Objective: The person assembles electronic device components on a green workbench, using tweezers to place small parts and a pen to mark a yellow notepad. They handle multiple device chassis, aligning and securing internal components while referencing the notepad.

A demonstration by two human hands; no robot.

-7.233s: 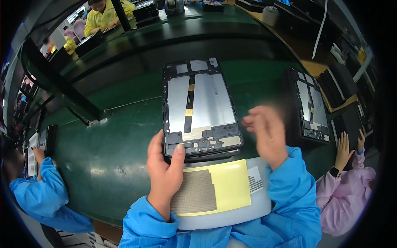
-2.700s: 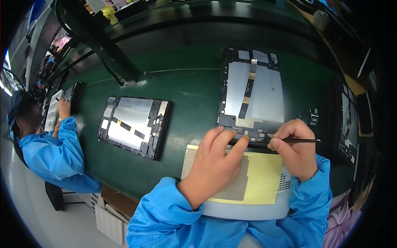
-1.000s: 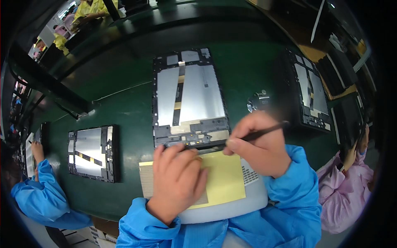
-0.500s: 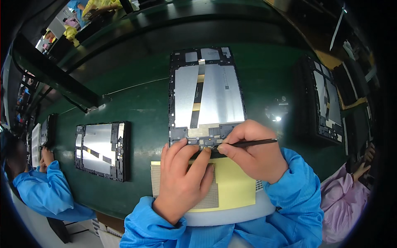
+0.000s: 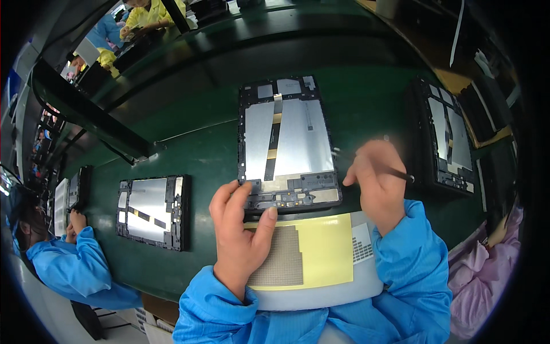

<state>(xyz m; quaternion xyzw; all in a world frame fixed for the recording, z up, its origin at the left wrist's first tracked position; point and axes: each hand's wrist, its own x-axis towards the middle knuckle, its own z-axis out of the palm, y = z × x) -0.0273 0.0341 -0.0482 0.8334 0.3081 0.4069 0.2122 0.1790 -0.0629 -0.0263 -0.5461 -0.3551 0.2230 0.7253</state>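
Observation:
A tablet housing (image 5: 292,146) lies in front of me, black-framed with a silver back plate and a dark flat ribbon cable (image 5: 273,137) down its middle. My left hand (image 5: 240,229) holds its near left corner, fingers over the corner and thumb against the near edge. To the right of the housing, my right hand (image 5: 378,180) is raised and somewhat blurred. Its closed fingers grip dark tweezers (image 5: 392,171), whose tips point left toward the housing's right edge.
A yellow sheet (image 5: 326,252) with a grey gridded piece (image 5: 281,258) lies just before me. Another tablet housing (image 5: 146,206) lies left; a stack of housings (image 5: 447,135) stands right. Co-workers sit on both sides, one in a blue sleeve (image 5: 74,258). A dark post (image 5: 86,109) rises at left.
My right hand has lifted off the housing's near edge and moved right and away with the tweezers. My left hand has drawn back from the near strip to the left corner.

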